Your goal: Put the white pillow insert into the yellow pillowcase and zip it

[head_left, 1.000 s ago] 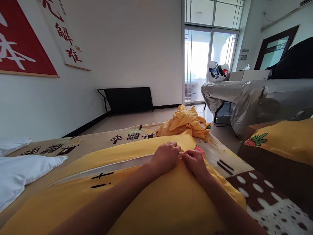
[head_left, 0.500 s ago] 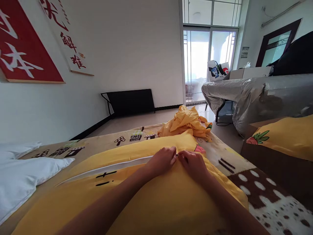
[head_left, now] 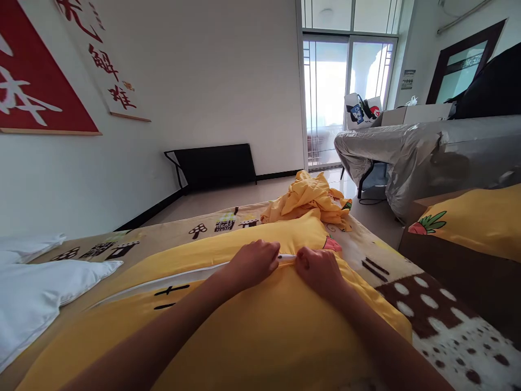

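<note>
Spread in front of me lies a plump yellow pillowcase (head_left: 260, 326) with black marks and a printed strawberry-like corner. Along its upper side runs a zipper (head_left: 179, 276), gaping at the left with white showing inside. My left hand (head_left: 257, 259) is closed at the zipper, its fingertips at the small dark zipper pull (head_left: 280, 257); the fingers partly hide the grip. Just to the right, my right hand (head_left: 318, 269) is closed on the pillowcase's edge at the zipper's right end. A short stretch of zipper shows between the two hands.
Beyond the pillowcase lies crumpled yellow cloth (head_left: 311, 195) on a patterned blanket (head_left: 427, 304). White pillows (head_left: 49, 288) rest at left. A cardboard box (head_left: 456, 277) with yellow fabric (head_left: 480, 220) stands at right, near a plastic-covered table (head_left: 456, 149). A black panel (head_left: 215, 167) leans by the wall.
My left hand has moved left along the zipper with the pull, opening a gap between my hands. My right hand stays near the same spot. The view has tilted slightly.
</note>
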`<control>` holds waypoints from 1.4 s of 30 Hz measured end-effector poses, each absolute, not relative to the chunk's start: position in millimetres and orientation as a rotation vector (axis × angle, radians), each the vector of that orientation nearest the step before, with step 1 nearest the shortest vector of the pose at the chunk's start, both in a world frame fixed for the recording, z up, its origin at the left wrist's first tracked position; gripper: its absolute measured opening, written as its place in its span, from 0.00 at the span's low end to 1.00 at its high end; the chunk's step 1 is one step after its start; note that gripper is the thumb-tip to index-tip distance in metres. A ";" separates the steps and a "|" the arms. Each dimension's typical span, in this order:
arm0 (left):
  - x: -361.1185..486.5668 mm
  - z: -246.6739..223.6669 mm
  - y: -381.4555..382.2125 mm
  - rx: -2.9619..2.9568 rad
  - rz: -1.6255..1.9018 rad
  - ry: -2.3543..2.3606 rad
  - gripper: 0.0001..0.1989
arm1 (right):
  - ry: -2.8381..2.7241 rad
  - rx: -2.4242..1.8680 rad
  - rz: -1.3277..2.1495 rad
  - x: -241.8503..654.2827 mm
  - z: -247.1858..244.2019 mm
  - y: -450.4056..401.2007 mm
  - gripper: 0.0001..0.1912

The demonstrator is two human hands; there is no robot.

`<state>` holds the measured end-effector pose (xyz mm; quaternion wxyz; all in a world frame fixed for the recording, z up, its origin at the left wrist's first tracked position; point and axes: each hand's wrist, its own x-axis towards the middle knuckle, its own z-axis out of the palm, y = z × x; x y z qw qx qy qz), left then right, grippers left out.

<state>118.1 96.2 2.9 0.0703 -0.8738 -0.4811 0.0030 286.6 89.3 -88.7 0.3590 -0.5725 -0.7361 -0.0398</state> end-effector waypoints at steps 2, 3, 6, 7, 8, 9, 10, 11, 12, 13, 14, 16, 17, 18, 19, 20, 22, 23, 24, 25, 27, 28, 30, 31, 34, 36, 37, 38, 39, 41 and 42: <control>117.4 -3.5 92.9 -2.612 0.014 -1.463 0.11 | -1.879 -1.481 -0.020 286.5 -87.8 88.8 0.05; 116.9 -6.8 91.2 -2.602 0.014 -1.473 0.10 | -1.868 -1.481 0.020 286.4 -87.5 88.6 0.04; 115.8 -14.0 86.0 -2.624 -0.013 -1.540 0.09 | -1.847 -1.465 0.095 286.3 -87.2 88.3 0.04; 115.6 -15.0 84.3 -2.644 -0.023 -1.570 0.10 | -1.845 -1.458 0.112 286.2 -87.2 88.1 0.05; 115.6 -15.6 82.6 -2.662 -0.029 -1.597 0.11 | -1.844 -1.453 0.126 286.3 -87.2 88.0 0.06; 115.5 -15.6 81.0 -2.674 -0.034 -1.619 0.13 | -1.845 -1.450 0.135 286.4 -87.2 87.8 0.07; 115.2 -15.5 79.5 -2.676 -0.037 -1.638 0.13 | -1.846 -1.451 0.137 286.6 -87.1 87.7 0.09; 114.4 -15.2 78.1 -2.670 -0.043 -1.651 0.13 | -1.846 -1.455 0.134 286.8 -87.0 87.6 0.11; 112.9 -15.2 76.7 -2.663 -0.055 -1.667 0.13 | -1.848 -1.459 0.129 287.0 -86.9 87.5 0.11; 110.4 -15.5 75.3 -2.657 -0.065 -1.689 0.13 | -1.850 -1.462 0.126 287.1 -86.8 87.4 0.11; 106.9 -16.4 74.0 -2.640 -0.067 -1.717 0.13 | -1.855 -1.465 0.122 287.1 -86.8 87.4 0.11; 97.0 -20.2 71.2 -2.560 -0.041 -1.750 0.13 | -1.860 -1.473 0.100 286.6 -87.3 87.5 0.09; 91.1 -23.2 69.7 -2.503 -0.036 -1.728 0.13 | -1.861 -1.471 0.074 286.1 -87.9 87.4 0.08; 84.9 -26.6 68.2 -2.451 -0.041 -1.679 0.13 | -1.860 -1.460 0.032 285.6 -88.7 87.2 0.07; 78.8 -30.3 66.8 -2.415 -0.063 -1.616 0.13 | -1.862 -1.441 -0.027 284.9 -89.5 86.8 0.07; 73.2 -33.9 65.6 -2.402 -0.100 -1.560 0.14 | -1.869 -1.417 -0.098 284.2 -90.1 86.2 0.07; 64.2 -39.5 63.8 -2.426 -0.176 -1.541 0.13 | -1.888 -1.370 -0.260 282.4 -90.2 84.6 0.07; 61.3 -40.8 63.3 -2.452 -0.203 -1.577 0.13 | -1.896 -1.354 -0.336 281.0 -89.1 83.8 0.07; 59.7 -40.8 63.1 -2.481 -0.221 -1.624 0.13 | -1.904 -1.342 -0.395 279.2 -87.2 83.1 0.07; 59.3 -39.5 63.2 -2.511 -0.229 -1.663 0.13 | -1.918 -1.330 -0.433 276.6 -84.4 82.6 0.07; 62.3 -33.3 64.3 -2.590 -0.203 -1.705 0.10 | -1.983 -1.323 -0.466 269.1 -77.6 82.7 0.07; 65.4 -29.3 65.7 -2.632 -0.182 -1.712 0.09 | -2.034 -1.340 -0.472 264.4 -74.3 83.3 0.08; 73.6 -21.7 70.9 -2.697 -0.160 -1.716 0.09 | -2.130 -1.421 -0.475 254.3 -70.3 84.9 0.09; 78.4 -19.1 74.7 -2.712 -0.167 -1.717 0.10 | -2.150 -1.471 -0.466 249.9 -70.4 85.7 0.09; 92.7 -18.0 89.1 -2.724 -0.222 -1.724 0.13 | -2.100 -1.519 -0.387 243.9 -77.8 87.6 0.11; 100.7 -22.4 96.8 -2.721 -0.255 -1.758 0.10 | -2.071 -1.444 -0.299 246.4 -84.8 89.2 0.11; 103.9 -25.5 99.1 -2.713 -0.272 -1.780 0.09 | -2.068 -1.399 -0.250 248.9 -87.4 90.2 0.11; 106.6 -29.0 100.0 -2.699 -0.291 -1.804 0.08 | -2.068 -1.361 -0.200 251.7 -89.0 91.3 0.10; 108.5 -32.9 99.7 -2.684 -0.312 -1.823 0.07 | -2.064 -1.336 -0.153 254.3 -89.5 92.3 0.10; 110.1 -41.5 96.2 -2.665 -0.375 -1.838 0.08 | -2.041 -1.327 -0.089 258.1 -87.8 93.4 0.09; 109.9 -46.2 93.7 -2.666 -0.451 -1.831 0.07 | -2.036 -1.328 -0.069 259.2 -85.9 93.3 0.09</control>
